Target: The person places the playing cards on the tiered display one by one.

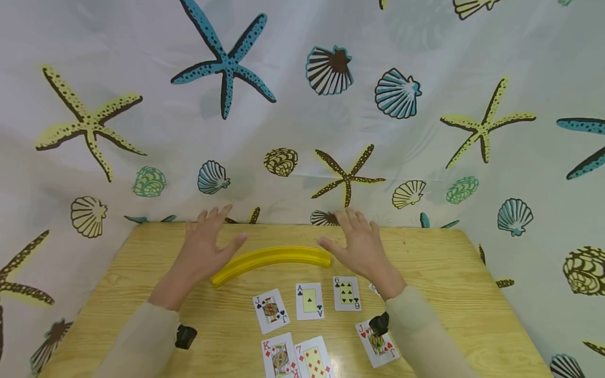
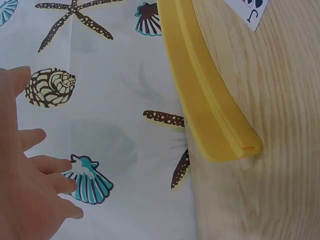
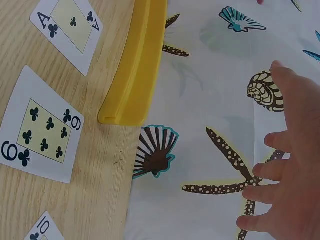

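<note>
Yellow strip (image 1: 274, 255): arched across the centre of the head view, close to the far edge of the table (image 1: 435, 268); a low thumb at either end could knock it askew or over that edge.
Jack of spades (image 1: 271, 311): below the strip, left of the lower centre; lying flat, it may slide instead of lifting if fingers push at its thin edge.
King of diamonds (image 1: 279, 358) and seven of diamonds (image 1: 314, 362): bottom centre, edges meeting or overlapping; taking one could drag the other.
Ace of clubs (image 1: 310, 301) and six of clubs (image 1: 347, 294): side by side, lower centre; a careless sweep could disturb both.
Ten card (image 1: 375, 289): mostly hidden behind the right wrist, so easily overlooked or brushed.
Jack of hearts (image 1: 378, 346): lower right of centre, partly covered by a black wrist piece (image 1: 379, 324); a dropping forearm could shove it.
Left hand (image 1: 205, 248): left of centre, fingers spread wide, thumb held well out, nothing held; the left wrist view shows it apart from the strip.
Right hand (image 1: 363, 245): right of centre, fingers fanned, thumb pointing inward by the strip's right end, holding nothing and, by the right wrist view, touching nothing.
</note>
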`<state>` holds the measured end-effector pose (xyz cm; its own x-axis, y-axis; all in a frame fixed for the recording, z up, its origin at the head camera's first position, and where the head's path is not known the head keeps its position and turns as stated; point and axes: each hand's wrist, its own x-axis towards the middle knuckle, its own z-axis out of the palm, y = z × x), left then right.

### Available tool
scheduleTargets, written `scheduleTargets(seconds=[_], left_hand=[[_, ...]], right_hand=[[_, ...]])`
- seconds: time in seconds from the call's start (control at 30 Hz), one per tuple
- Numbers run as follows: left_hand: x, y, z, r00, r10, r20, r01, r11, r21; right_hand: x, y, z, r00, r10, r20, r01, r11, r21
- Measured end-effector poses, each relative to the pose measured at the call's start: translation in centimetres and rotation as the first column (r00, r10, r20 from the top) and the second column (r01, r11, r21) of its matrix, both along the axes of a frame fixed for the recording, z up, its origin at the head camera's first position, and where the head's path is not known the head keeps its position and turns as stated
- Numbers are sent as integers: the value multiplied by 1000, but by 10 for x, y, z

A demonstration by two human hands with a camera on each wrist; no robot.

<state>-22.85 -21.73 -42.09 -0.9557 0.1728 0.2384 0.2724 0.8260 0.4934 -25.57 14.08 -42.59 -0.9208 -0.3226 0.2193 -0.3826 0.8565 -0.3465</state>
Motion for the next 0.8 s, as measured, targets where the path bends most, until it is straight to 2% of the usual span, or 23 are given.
scheduleTargets(seconds=[0.13, 0.33, 0.5, 0.63, 0.8], left_hand=[[5, -6, -7, 999, 3, 50, -7, 997, 77], [12, -14, -14, 996, 34, 88, -46, 990, 132], [18, -22, -23, 991, 59, 121, -82, 977, 195], [20, -30, -34, 989, 66, 131, -99, 957, 272], [23, -37, -46, 987, 102, 125, -144, 909, 392]], right_hand=[[2, -4, -3, 1000, 12, 25, -11, 999, -31], [2, -10, -9, 998, 33, 49, -30, 998, -63], [2, -16, -16, 994, 54, 92, -42, 991, -130], [2, -21, -23, 987, 69, 145, -38, 978, -207], [2, -30, -31, 982, 83, 169, -31, 956, -292]])
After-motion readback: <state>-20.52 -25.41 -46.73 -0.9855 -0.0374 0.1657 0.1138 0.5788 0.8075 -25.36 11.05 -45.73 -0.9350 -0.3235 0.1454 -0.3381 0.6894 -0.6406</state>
